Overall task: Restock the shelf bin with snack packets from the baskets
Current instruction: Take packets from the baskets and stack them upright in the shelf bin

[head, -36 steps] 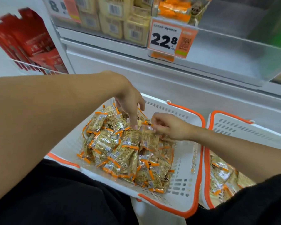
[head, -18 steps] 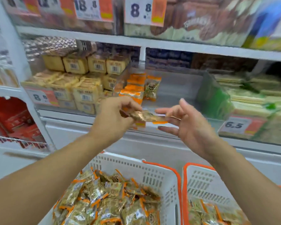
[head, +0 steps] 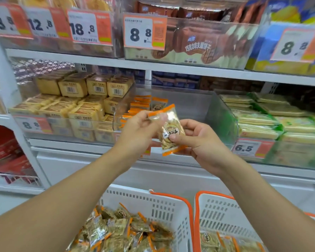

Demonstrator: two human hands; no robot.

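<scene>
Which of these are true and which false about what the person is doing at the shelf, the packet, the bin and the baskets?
1. Both hands hold one snack packet. True: the left hand pinches its top edge, the right hand grips its lower part.
2. The packet is already lying in the clear shelf bin. False: it is held in the air in front of the bin.
3. The bin already has some orange-edged packets at its left side. True.
4. The left basket is empty. False: it holds a heap of packets.
5. The baskets have blue rims. False: the rims are orange.
</scene>
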